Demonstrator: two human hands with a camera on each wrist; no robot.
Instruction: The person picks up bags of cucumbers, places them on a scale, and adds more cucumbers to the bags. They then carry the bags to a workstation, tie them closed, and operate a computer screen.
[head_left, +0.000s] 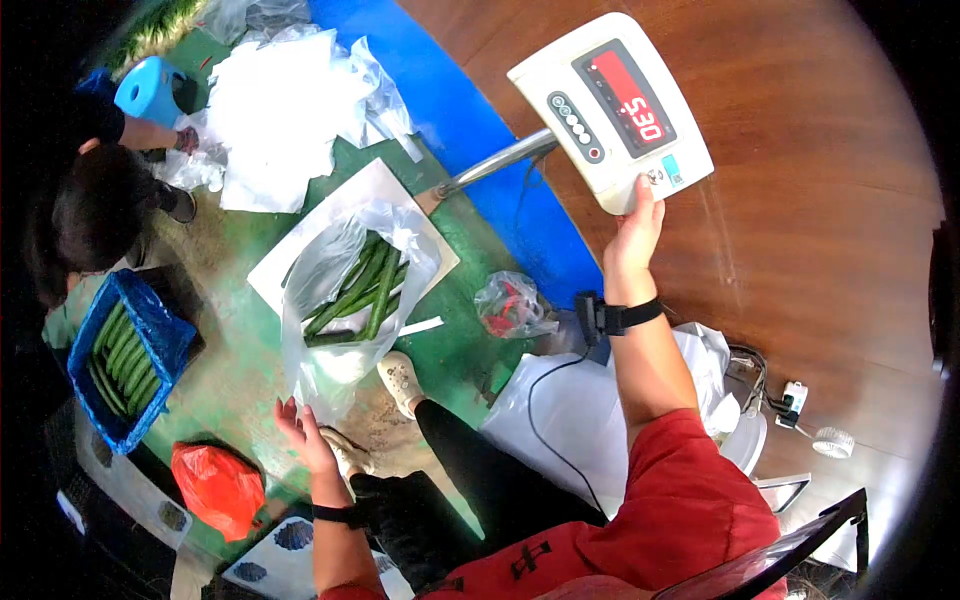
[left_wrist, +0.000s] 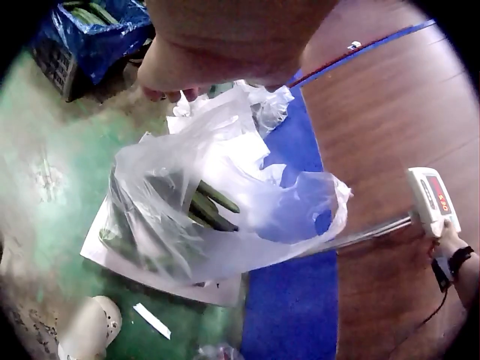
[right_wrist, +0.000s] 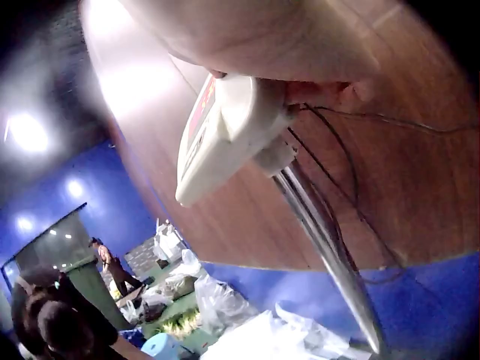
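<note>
A white scale display [head_left: 615, 110] with lit red digits stands on a metal pole [head_left: 497, 163]. My right hand [head_left: 637, 235] grips its lower edge, thumb on the front face and fingers behind, as the right wrist view shows. On the scale's pale platform [head_left: 268, 272] sits an open clear plastic bag [head_left: 410, 235] of long dark green cucumbers [head_left: 375, 285]. Just off the bag's near side is my left hand [head_left: 310, 447], palm up with loose fingers and nothing in them. The left wrist view shows the bag's mouth [left_wrist: 334, 202] spread toward the pole.
A blue-lined crate [head_left: 180, 335] of cucumbers and a red bag [head_left: 217, 490] stand at left. Another person [head_left: 95, 215] bends beside white sheets [head_left: 275, 110]. A small clear bag with red things [head_left: 512, 305] lies by the blue base. Brown wood panelling [head_left: 800, 200] rises at right.
</note>
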